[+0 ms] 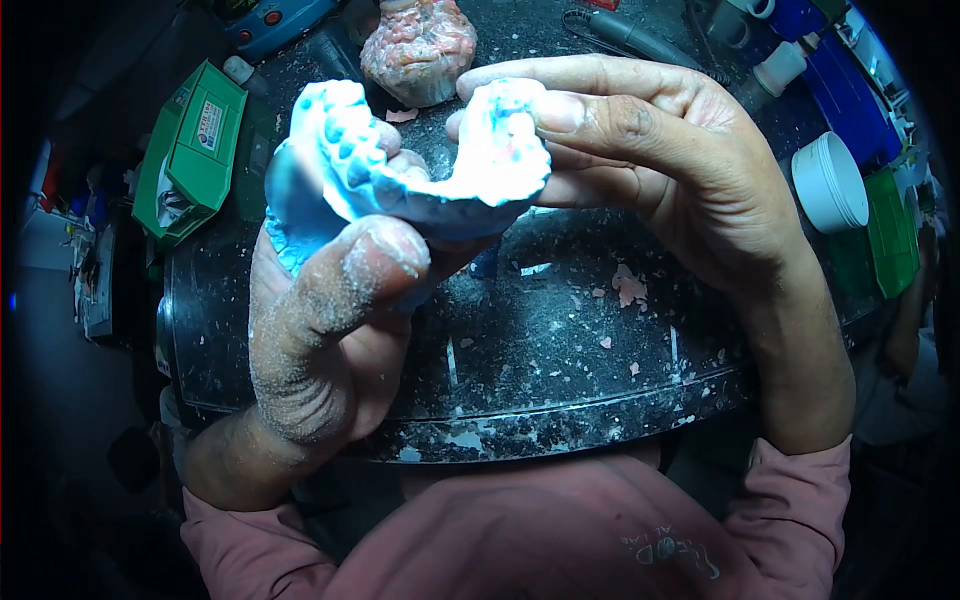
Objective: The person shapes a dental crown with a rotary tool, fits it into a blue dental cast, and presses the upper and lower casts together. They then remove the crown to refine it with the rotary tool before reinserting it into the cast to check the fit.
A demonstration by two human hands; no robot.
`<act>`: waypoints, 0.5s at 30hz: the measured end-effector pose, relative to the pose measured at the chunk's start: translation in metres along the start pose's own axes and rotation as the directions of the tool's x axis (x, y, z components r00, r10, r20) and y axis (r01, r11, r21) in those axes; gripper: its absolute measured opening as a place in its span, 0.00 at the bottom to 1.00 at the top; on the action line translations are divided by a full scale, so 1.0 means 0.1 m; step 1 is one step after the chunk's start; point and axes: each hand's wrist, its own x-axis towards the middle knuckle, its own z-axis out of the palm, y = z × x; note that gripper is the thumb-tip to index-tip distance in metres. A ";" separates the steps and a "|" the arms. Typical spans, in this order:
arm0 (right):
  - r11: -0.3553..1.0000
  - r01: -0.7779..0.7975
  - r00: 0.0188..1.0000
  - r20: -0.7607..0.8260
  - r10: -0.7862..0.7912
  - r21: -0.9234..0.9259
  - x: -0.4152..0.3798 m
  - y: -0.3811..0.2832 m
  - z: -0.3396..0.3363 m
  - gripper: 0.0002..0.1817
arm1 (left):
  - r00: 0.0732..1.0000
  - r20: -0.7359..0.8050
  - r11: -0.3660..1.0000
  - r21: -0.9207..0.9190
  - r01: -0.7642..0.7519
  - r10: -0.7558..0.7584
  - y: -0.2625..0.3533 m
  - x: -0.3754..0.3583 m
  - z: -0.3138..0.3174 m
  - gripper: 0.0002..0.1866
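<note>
A pale blue-white dental cast point(430, 200), shaped like a jaw arch with teeth along its left side, is held up over the bench under bright light. My left hand point(325, 325), dusty with white powder, grips the cast from below with the thumb across its front; its other fingers are mostly hidden behind. My right hand point(680, 150) pinches the arch's right end between thumb and fingers. Glare washes out the detail on that end.
A dark workbench point(560, 330) carries pink and white scraps. Behind the cast stands a lumpy pinkish mass point(420, 50). Green bins point(190, 150) are at the left, a white round tub point(830, 182) at the right, and a dark pen-like tool point(640, 40) at the back.
</note>
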 end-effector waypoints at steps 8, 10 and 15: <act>0.993 -0.042 0.999 -0.014 0.044 0.110 0.00 -0.01 -0.01 0.24 | 1.000 -0.014 1.000 -0.020 -0.009 0.009 0.00 0.00 0.10 0.27; 0.993 -0.058 0.998 -0.009 0.059 0.102 0.00 -0.01 -0.01 0.23 | 0.999 -0.027 0.999 -0.036 -0.023 0.022 0.00 0.00 0.12 0.27; 1.000 0.003 1.000 0.016 -0.003 -0.016 0.00 -0.03 -0.03 0.23 | 0.992 0.084 0.963 0.243 -0.114 0.097 -0.02 -0.01 -0.01 0.40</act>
